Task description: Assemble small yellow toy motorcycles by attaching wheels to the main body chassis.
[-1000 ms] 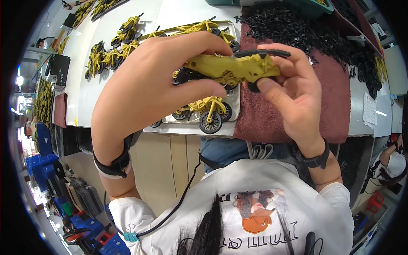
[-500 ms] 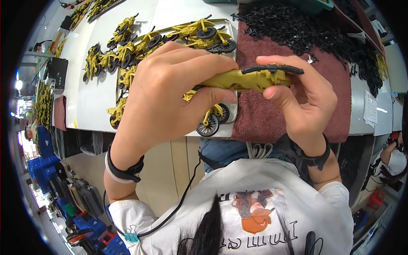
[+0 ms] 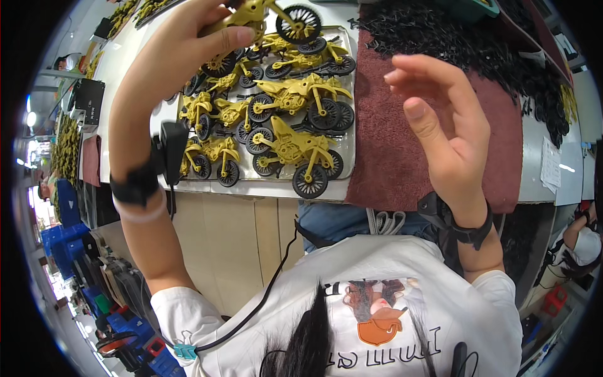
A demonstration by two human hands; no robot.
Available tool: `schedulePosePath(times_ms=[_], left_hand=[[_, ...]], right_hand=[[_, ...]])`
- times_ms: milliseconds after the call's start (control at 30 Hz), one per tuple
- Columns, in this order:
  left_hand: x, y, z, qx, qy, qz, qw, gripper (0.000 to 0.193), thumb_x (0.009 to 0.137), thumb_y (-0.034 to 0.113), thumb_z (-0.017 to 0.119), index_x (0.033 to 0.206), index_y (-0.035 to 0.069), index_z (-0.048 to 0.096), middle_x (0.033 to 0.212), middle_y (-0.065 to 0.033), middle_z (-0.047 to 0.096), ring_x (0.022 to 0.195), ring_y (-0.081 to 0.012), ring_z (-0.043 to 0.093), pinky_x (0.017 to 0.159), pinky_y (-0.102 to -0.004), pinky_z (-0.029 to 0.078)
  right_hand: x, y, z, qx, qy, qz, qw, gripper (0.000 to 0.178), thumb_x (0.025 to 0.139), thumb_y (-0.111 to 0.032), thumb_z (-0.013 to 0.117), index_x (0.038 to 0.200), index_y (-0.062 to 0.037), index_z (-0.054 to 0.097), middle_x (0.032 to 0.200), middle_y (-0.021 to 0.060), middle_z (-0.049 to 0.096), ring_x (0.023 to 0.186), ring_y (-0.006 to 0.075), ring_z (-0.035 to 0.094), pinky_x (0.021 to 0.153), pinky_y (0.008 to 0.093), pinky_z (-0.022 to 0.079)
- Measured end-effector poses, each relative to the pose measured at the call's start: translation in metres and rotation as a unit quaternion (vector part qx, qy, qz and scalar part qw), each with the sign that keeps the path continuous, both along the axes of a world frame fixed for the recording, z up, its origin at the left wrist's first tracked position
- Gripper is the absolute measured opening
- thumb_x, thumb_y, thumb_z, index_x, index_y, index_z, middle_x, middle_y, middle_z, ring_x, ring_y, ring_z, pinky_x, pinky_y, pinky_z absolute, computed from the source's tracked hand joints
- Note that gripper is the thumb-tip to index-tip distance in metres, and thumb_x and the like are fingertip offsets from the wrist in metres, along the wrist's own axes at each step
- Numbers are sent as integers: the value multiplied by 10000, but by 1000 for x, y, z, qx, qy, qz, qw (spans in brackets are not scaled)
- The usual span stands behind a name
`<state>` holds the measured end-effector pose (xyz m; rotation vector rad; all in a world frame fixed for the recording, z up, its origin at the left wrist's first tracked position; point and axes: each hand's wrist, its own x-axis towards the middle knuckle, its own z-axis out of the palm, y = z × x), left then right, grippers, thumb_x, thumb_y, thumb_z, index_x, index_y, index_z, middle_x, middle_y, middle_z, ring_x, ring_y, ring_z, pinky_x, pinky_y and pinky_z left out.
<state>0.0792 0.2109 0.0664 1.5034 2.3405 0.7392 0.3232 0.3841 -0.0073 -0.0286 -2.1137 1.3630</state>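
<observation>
Motorcycle point(image 3: 251, 16), yellow with black spoked wheels, is gripped in my left hand point(image 3: 188, 38), my thumb along its near side and the fingers mostly hidden. It hangs over the far part of a pale tray point(image 3: 349, 141), partly cut off by the upper edge of my view, one wheel showing to the right. I cannot tell whether it touches the motorcycles beneath. My right hand point(image 3: 458, 135) is well apart from it, to the right and closer to my body; it holds nothing, fingers loosely curled and thumb spread away, above a maroon towel point(image 3: 389, 163). Nearer to me than the gripped one, more yellow motorcycles point(image 3: 292, 94) crowd the tray. Beyond my right hand lies a heap of black parts point(image 3: 414, 38). Tray and towel sit side by side on the white worktop point(image 3: 531, 157).
</observation>
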Motion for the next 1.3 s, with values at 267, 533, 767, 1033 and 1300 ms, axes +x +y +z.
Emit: schedulePosePath(times_ms=[267, 533, 767, 1033, 1300], left_hand=[[-30, 27, -59, -109, 1, -37, 993, 497, 883, 261, 685, 1311, 80, 508, 984, -94, 639, 884, -165, 586, 802, -315, 480], [-49, 23, -48, -17, 53, -98, 994, 386, 934, 184, 608, 1310, 120, 552, 1125, -68, 649, 995, -159, 601, 878, -311, 485], [-220, -47, -73, -84, 94, 145, 981, 586, 921, 464, 597, 1398, 145, 476, 1342, -243, 525, 1270, -337, 489, 1039, -420, 393], [-230, -7, -71, -277, 201, 49, 938, 730, 643, -226, 401, 1281, 81, 575, 1366, -124, 540, 1273, -308, 495, 1039, -374, 425], [-225, -26, -56, -71, 269, 1, 961, 574, 742, 25, 680, 1294, 59, 528, 1146, -145, 635, 1042, -278, 623, 900, -367, 497]], right_hand=[[0, 3, -3, 79, 17, 7, 997, 264, 846, -30, 649, 1108, -7, 626, 1017, 113, 638, 945, 238, 623, 840, 316, 483], [9, 22, -1, 103, -26, -39, 994, 226, 803, 23, 643, 1029, 6, 650, 1036, 133, 632, 968, 253, 613, 873, 317, 466], [15, 25, 1, 38, -63, -67, 995, 226, 807, 45, 588, 1020, 5, 652, 1032, 132, 622, 965, 212, 604, 871, 297, 461], [23, 33, 6, 40, -73, -55, 995, 223, 791, 122, 522, 923, 11, 663, 980, 117, 633, 907, 206, 629, 810, 282, 481], [28, 44, 7, 26, -79, -76, 994, 187, 800, 121, 525, 888, 25, 659, 959, 103, 633, 902, 185, 621, 798, 268, 478]])
